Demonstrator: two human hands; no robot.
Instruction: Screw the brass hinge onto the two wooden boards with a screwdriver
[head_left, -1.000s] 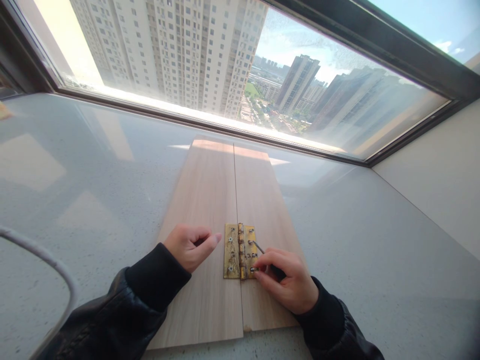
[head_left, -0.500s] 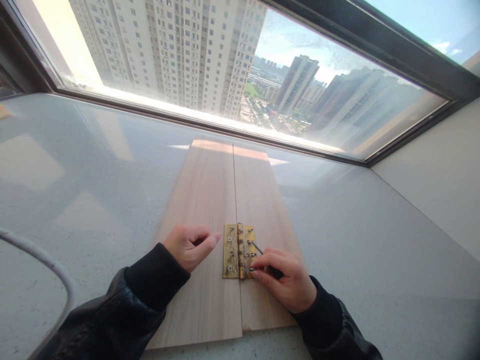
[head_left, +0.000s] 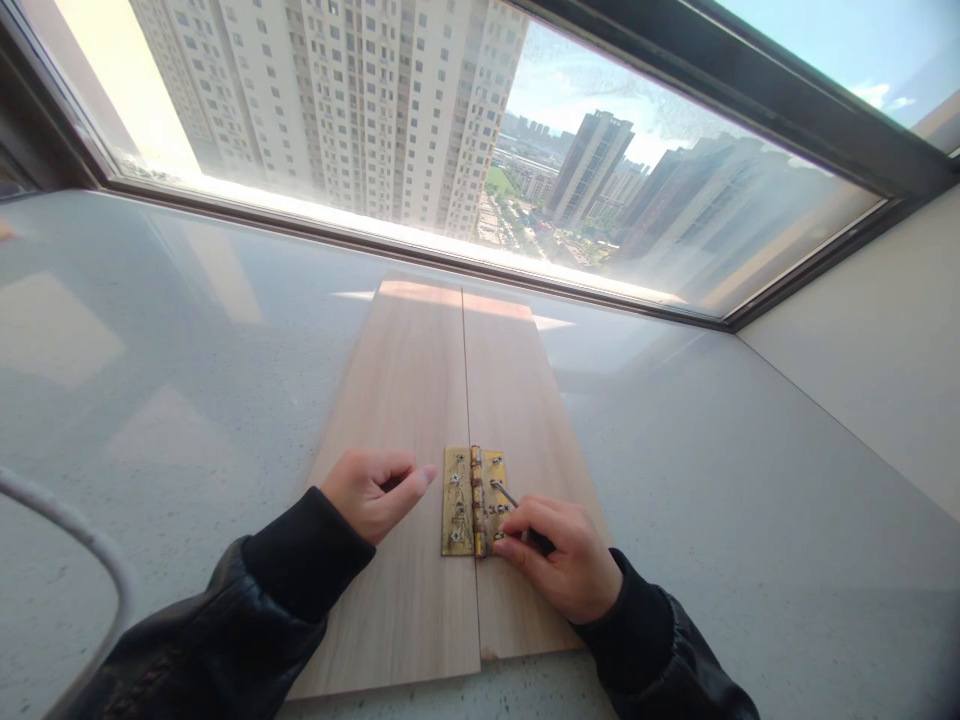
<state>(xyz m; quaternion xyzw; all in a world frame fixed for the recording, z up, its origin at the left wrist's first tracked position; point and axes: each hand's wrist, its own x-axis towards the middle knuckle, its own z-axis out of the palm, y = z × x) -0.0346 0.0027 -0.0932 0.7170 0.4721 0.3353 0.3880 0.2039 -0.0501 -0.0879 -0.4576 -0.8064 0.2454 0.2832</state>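
Note:
Across the seam of two pale wooden boards lies a worn brass hinge (head_left: 453, 520), opened flat. Screw heads show in both its leaves. My right hand (head_left: 566, 560) grips a screwdriver (head_left: 507, 496) with a dark handle mostly hidden in the palm. The thin shaft points up and left, and its tip meets a screw in the upper part of the right leaf. My right fingertips are over the lower right corner of the hinge. My left hand (head_left: 377, 495) is curled closed above the left board (head_left: 409, 390), just left of the hinge. What its fingers hold, if anything, is hidden.
The right board (head_left: 506, 370) sits against the left one on a speckled white counter (head_left: 675, 480). A white cable (head_left: 82, 540) curves at the left edge. Behind the boards is a dark-framed window (head_left: 480, 262), and a white wall (head_left: 870, 350) rises at right.
The whole view has shifted slightly left. My right fingers have edged a little left toward the hinge, while the screwdriver tip stays at the same screw. My left hand keeps its pose.

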